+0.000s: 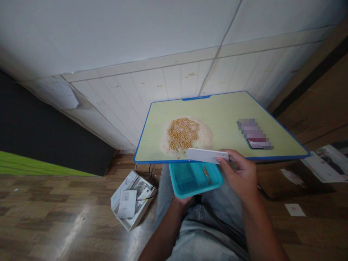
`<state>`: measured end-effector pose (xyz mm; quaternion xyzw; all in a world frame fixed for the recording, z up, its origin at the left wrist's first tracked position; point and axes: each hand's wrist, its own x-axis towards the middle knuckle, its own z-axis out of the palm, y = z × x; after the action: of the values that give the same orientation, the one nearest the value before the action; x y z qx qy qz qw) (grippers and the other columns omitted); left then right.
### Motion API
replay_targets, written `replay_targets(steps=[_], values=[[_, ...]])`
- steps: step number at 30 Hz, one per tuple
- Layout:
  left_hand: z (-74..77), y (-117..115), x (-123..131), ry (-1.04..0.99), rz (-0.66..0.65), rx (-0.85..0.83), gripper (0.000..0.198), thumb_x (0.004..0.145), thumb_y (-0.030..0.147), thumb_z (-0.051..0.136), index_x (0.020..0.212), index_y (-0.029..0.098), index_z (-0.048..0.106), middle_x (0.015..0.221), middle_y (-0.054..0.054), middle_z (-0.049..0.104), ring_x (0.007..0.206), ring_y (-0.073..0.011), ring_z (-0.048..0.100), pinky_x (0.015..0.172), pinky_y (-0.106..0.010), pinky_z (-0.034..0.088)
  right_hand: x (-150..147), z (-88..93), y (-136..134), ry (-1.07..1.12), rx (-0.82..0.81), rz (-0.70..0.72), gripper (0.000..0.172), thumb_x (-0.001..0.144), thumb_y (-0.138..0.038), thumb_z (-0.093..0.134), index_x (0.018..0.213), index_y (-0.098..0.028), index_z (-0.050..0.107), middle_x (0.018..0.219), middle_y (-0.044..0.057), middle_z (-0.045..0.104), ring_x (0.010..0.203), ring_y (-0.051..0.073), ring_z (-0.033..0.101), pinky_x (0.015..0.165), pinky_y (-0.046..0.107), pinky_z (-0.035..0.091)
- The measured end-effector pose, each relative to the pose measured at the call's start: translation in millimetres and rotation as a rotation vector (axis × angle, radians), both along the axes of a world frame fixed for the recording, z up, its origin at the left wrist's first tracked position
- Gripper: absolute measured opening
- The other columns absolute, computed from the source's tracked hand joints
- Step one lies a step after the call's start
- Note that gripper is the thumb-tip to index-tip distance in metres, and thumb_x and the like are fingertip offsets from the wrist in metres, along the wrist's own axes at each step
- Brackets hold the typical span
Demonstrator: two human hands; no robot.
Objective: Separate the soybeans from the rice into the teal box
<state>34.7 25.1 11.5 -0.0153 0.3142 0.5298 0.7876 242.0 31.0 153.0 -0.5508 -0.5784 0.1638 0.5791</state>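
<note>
The white flat piece (205,155) is at ten o'clock from the right hand (240,173), which is clamped on its end. The turquoise tray (187,177) is at one o'clock from the left hand (183,200); its closure I cannot tell. Farther, beans (178,139) and pale grains (205,136) lie at the right hand's ten o'clock.

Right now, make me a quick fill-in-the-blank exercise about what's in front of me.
1. The right hand holds a flat strip coloured ____.
2. The left hand is at the teal container's ____ (near/far) edge.
3. The tabletop has a rim coloured ____.
4. The open box stands on the ____.

Missing words: white; near; blue; floor.
</note>
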Motion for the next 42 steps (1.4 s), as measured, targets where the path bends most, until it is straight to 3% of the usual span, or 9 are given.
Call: replay_targets(steps=[3,7,14,22,28,34,37,42], values=[[-4.5,0.3,-2.1,0.0,-0.021,0.001,0.054,0.117,0.062,0.068,0.148,0.025,0.092,0.164,-0.014,0.094,0.187,-0.0439,0.061,0.162,-0.071,0.041,-1.9,1.4,0.2,0.015,0.004,0.005,0.017,0.106,-0.042,0.087,0.103,-0.028,0.097,0.091,0.004,0.095,0.08,0.029,0.089,0.074,0.035,0.071],[-7.1,-0.6,-3.2,-0.005,0.023,0.004,0.048,0.118,0.059,0.07,0.142,0.025,0.094,0.165,-0.012,0.094,0.181,-0.0437,0.068,0.158,-0.068,0.048,-11.1,3.2,2.2,0.021,0.017,-0.005,0.016,0.107,-0.042,0.087,0.106,-0.029,0.098,0.095,0.004,0.097,0.084,0.03,0.092,0.079,0.036,0.074],[-4.6,0.8,-7.5,0.043,0.021,-0.054,0.046,0.121,0.051,0.066,0.144,0.021,0.093,0.162,-0.015,0.096,0.179,-0.0446,0.07,0.152,-0.067,0.056,-38.9,7.9,10.1,0.026,0.03,0.131,0.016,0.111,-0.037,0.084,0.107,-0.03,0.097,0.102,0.006,0.1,0.093,0.032,0.098,0.094,0.04,0.081],[-5.9,-0.1,-9.6,0.091,-0.017,-0.016,0.047,0.111,0.052,0.08,0.149,0.026,0.091,0.158,-0.014,0.097,0.177,-0.0456,0.072,0.154,-0.073,0.051,-40.8,10.8,11.3,-0.006,0.023,0.122,0.017,0.111,-0.038,0.083,0.107,-0.031,0.098,0.105,0.007,0.101,0.095,0.033,0.098,0.095,0.042,0.083],[-3.5,4.9,-6.1,0.076,0.033,-0.043,0.04,0.117,0.048,0.069,0.136,0.023,0.095,0.154,-0.012,0.099,0.182,-0.0449,0.067,0.154,-0.068,0.054,-41.3,10.8,10.5,-0.026,0.044,0.175,0.018,0.112,-0.034,0.082,0.107,-0.031,0.099,0.107,0.007,0.102,0.096,0.033,0.1,0.095,0.041,0.083],[3.6,1.7,-6.7,0.095,0.051,-0.027,0.039,0.116,0.051,0.072,0.131,0.024,0.095,0.144,-0.011,0.102,0.181,-0.0445,0.068,0.154,-0.067,0.053,-39.9,10.7,8.8,-0.023,0.071,0.231,0.017,0.112,-0.031,0.083,0.107,-0.032,0.099,0.105,0.006,0.102,0.094,0.032,0.099,0.092,0.039,0.081],[7.5,0.1,-7.4,0.1,0.025,-0.001,0.044,0.115,0.055,0.073,0.133,0.024,0.097,0.15,-0.013,0.1,0.183,-0.0462,0.066,0.156,-0.068,0.051,-36.8,7.0,7.7,-0.002,0.083,0.179,0.015,0.112,-0.033,0.084,0.107,-0.031,0.098,0.103,0.005,0.101,0.091,0.031,0.098,0.09,0.039,0.08],[12.4,0.6,-5.8,0.081,0.038,-0.025,0.043,0.115,0.058,0.072,0.124,0.028,0.1,0.15,-0.012,0.1,0.186,-0.0464,0.062,0.157,-0.07,0.049,-27.5,-4.2,6.8,0.03,0.074,-0.049,0.012,0.109,-0.037,0.088,0.11,-0.028,0.097,0.096,0.004,0.097,0.084,0.03,0.093,0.08,0.036,0.074]])
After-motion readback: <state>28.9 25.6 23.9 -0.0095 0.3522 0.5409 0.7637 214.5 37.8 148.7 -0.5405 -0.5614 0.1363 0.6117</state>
